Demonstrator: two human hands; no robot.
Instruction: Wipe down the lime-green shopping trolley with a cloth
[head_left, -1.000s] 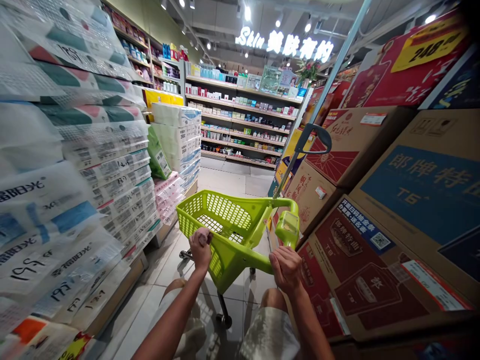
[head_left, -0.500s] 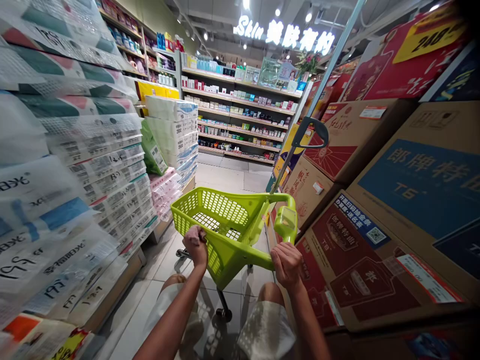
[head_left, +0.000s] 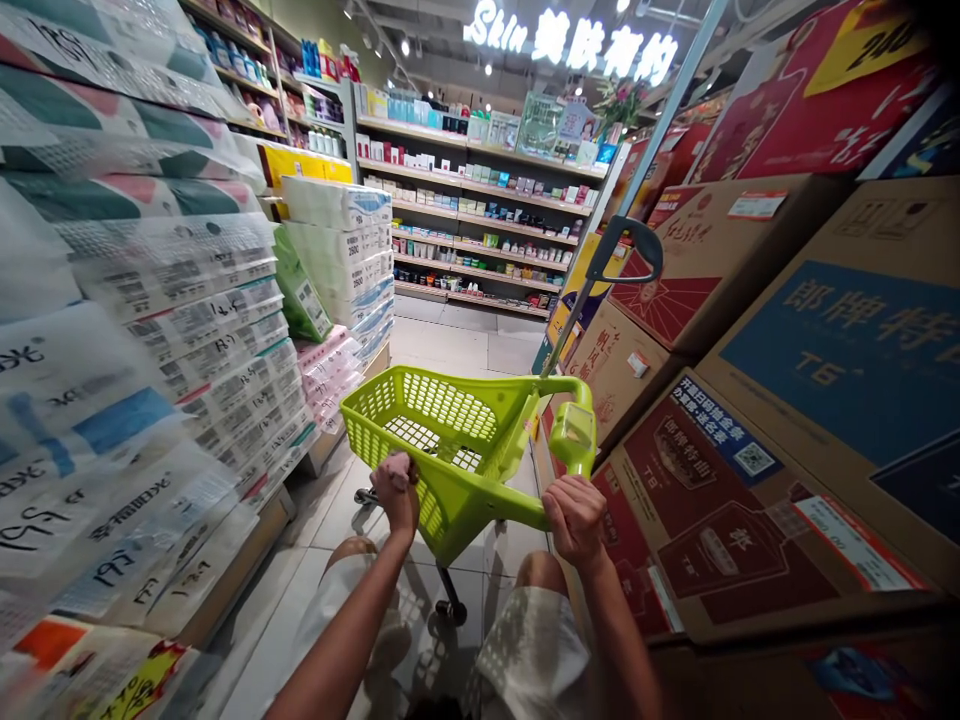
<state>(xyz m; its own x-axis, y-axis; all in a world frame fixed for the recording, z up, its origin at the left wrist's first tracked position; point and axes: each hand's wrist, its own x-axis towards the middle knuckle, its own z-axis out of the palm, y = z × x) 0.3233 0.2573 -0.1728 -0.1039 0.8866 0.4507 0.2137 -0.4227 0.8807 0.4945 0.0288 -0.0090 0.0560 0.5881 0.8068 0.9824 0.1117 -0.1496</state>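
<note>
A lime-green shopping cart [head_left: 465, 500] stands in front of me, turned at an angle, and the floor shows through its slotted basket. My left hand [head_left: 396, 500] is closed at the near side rim of the basket. A small crumpled pinkish piece, perhaps cloth [head_left: 399, 466], shows at its fingers; how it is held is not clear. My right hand [head_left: 574, 515] wraps around the near end of the cart's green handle bar, below a moulded holder [head_left: 576, 430]. Both forearms reach up from the bottom of the view.
Stacked paper packs [head_left: 217, 350] line the left side on a low wooden platform [head_left: 225, 580]. Cardboard cartons [head_left: 720, 500] rise close on the right, with a grey pole handle [head_left: 630, 255] beside them. Tiled floor [head_left: 442, 335] leads to cosmetics shelves [head_left: 480, 195] ahead.
My view has shifted a little forward, with the stacks and cartons sliding slightly outward. The cart and both hands keep nearly the same place before me, their grips unchanged.
</note>
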